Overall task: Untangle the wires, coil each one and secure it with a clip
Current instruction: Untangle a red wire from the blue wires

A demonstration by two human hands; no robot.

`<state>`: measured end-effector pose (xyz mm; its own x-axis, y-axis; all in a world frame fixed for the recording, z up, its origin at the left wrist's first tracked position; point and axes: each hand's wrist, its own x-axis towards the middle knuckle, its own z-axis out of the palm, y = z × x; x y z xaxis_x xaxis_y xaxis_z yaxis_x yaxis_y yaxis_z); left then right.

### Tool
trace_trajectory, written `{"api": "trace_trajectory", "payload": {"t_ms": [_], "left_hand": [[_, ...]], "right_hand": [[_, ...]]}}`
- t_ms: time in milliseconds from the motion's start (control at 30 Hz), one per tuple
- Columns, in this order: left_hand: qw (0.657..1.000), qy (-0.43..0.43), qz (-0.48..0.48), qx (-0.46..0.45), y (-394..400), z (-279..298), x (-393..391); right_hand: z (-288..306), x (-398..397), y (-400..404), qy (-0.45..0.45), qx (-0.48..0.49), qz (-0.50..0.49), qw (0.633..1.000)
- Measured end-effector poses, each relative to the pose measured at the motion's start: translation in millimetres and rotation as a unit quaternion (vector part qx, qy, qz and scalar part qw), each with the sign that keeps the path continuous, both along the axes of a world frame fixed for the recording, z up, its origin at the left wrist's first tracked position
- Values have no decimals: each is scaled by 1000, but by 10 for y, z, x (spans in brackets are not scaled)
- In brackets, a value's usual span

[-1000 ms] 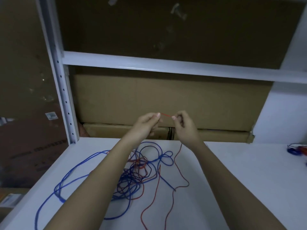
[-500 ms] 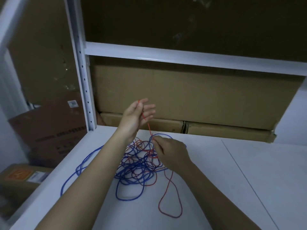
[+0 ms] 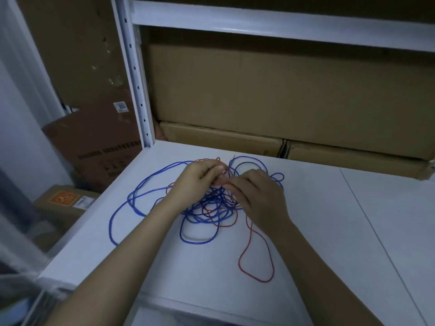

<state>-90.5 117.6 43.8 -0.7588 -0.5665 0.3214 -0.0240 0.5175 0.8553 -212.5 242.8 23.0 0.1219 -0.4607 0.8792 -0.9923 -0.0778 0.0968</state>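
Note:
A blue wire (image 3: 131, 203) and a red wire (image 3: 256, 276) lie tangled together on the white shelf top (image 3: 329, 231). The blue wire spreads in wide loops to the left; a long red loop trails toward me on the right. My left hand (image 3: 195, 182) hovers over the back of the tangle and pinches the red wire between thumb and fingertips. Close beside it, my right hand (image 3: 256, 196) rests on the tangle, fingers curled down and pinching red wire. The knotted middle is partly hidden under both hands.
A white perforated upright (image 3: 138, 90) rises at the shelf's back left corner, with a white crossbeam (image 3: 282, 22) overhead. Cardboard boxes (image 3: 282, 95) fill the space behind the shelf. More boxes (image 3: 94, 142) sit on the floor to the left, past the shelf edge.
My left hand has come down from its raised position to the tangle, bringing the red wire with it. Both hands now meet over the knot. The camera has tilted lower and left.

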Motion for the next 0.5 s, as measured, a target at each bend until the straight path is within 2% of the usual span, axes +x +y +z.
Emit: {"api": "trace_trajectory", "payload": {"t_ms": [67,167,233,300,367,433,500], "left_hand": [[1000,-22,-16,8,35,-75,50],[993,-31,-51,99,163,-96,93],[984,-20,-67,164,222,-85,103],[971,10,-65,229,240,-69,120],[957,34,-60,281,246,-68,126],[936,60,-66,339,266,-51,122],[911,106,-69,392,256,-44,105]], "right_hand": [[1,-68,-12,-18,-25,-16,999],[58,-128,-92,-61,-40,-21,997],[97,-158,-179,-138,-5,-5,990],[98,-177,-265,-279,55,26,959],[67,-167,-340,-406,136,38,903],[23,-126,-388,-466,205,36,860],[-20,-70,-395,-495,235,46,835]]}}
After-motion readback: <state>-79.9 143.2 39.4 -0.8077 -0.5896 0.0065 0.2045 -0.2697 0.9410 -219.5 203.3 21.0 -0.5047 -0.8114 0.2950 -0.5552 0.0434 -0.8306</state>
